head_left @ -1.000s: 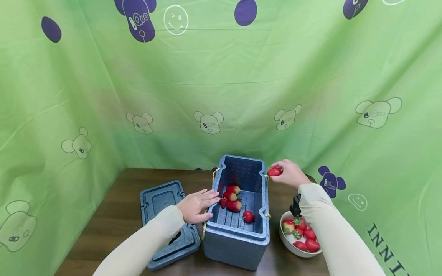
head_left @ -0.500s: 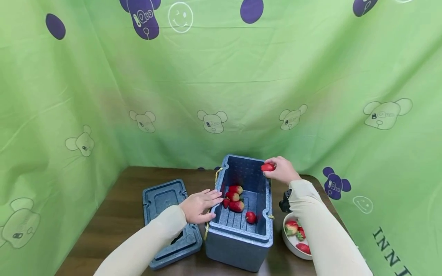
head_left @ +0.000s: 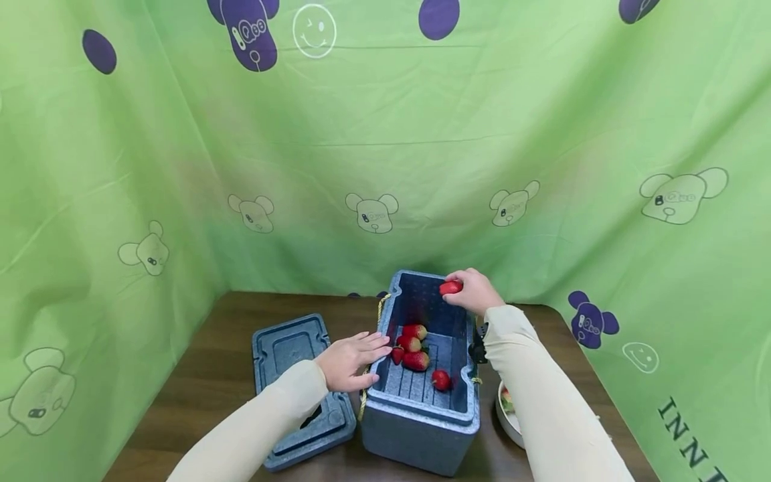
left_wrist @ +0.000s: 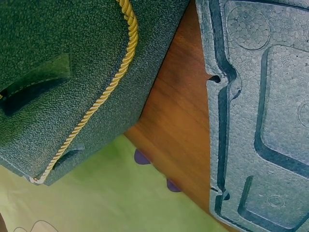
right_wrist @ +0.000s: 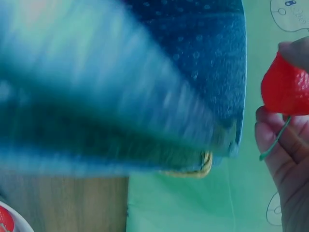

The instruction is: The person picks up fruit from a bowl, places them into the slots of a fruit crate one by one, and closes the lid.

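Observation:
A red strawberry (head_left: 450,287) is pinched between the thumb and fingers of my right hand (head_left: 476,291), above the far right part of a blue foam box (head_left: 421,446). In the right wrist view, this strawberry (right_wrist: 285,89) shows a thin green stem. My left hand (head_left: 348,363) rests on the box's left rim with its fingers straight. On the box floor, several strawberries (head_left: 415,361) lie clustered along the left side. A single strawberry (head_left: 442,380) sits apart near the front right. The left wrist view shows the box's side with a yellow rope (left_wrist: 104,96), but not my left hand's grip.
The foam lid (head_left: 289,348) lies on the wooden table (head_left: 199,375) left of the box. Right of the box, my right forearm partly hides a white bowl (head_left: 510,428) with strawberries. A green printed cloth (head_left: 373,134) hangs behind the table.
My right hand has carried the strawberry leftward from outside the box's right rim to above its inside. My left hand stays on the left rim. The forearm now covers more of the bowl.

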Demonstrator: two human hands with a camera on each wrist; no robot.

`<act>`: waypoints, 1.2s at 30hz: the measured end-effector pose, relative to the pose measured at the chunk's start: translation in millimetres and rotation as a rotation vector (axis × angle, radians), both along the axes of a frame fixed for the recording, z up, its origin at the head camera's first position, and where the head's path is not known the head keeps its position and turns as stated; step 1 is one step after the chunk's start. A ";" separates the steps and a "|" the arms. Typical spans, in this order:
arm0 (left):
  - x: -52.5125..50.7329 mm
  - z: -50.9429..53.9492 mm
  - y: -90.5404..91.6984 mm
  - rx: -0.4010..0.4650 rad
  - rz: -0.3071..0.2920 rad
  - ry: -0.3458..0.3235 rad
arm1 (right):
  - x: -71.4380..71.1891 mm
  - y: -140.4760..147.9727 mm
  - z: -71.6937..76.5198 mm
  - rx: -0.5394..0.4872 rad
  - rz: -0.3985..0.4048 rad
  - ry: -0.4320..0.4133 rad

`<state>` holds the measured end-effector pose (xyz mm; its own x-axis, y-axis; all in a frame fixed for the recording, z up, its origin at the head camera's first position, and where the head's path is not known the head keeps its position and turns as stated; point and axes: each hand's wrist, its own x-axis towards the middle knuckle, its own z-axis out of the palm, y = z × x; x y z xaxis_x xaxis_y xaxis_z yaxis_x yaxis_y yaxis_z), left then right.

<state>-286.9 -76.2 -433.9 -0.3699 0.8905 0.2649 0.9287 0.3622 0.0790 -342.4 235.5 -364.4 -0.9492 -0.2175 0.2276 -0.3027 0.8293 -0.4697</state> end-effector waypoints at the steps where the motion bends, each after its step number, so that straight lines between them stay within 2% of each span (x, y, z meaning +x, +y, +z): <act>1: 0.2 -0.6 0.1 0.000 0.000 -0.003 | -0.8 -2.8 0.1 0.008 -0.002 -0.003; 6: 2.1 -1.6 0.5 0.004 0.008 -0.013 | -5.8 -16.7 -0.8 0.030 -0.015 0.006; 11: 4.3 -1.6 2.3 -0.005 0.017 -0.026 | -10.1 -26.0 -4.7 0.036 -0.033 -0.030; 16: 6.1 0.7 4.2 -0.019 0.027 -0.047 | -11.8 -31.0 -8.0 0.033 -0.048 -0.044; 26: 3.7 0.9 2.4 -0.031 0.020 -0.043 | -10.8 -46.0 -15.4 0.021 -0.050 -0.053; 32: 2.8 2.2 -0.2 -0.023 0.028 -0.053 | -11.2 -56.2 -25.2 0.029 -0.057 -0.024; 36: 2.4 2.7 -0.6 -0.013 0.022 -0.032 | -10.5 -62.2 -33.8 0.061 -0.068 -0.016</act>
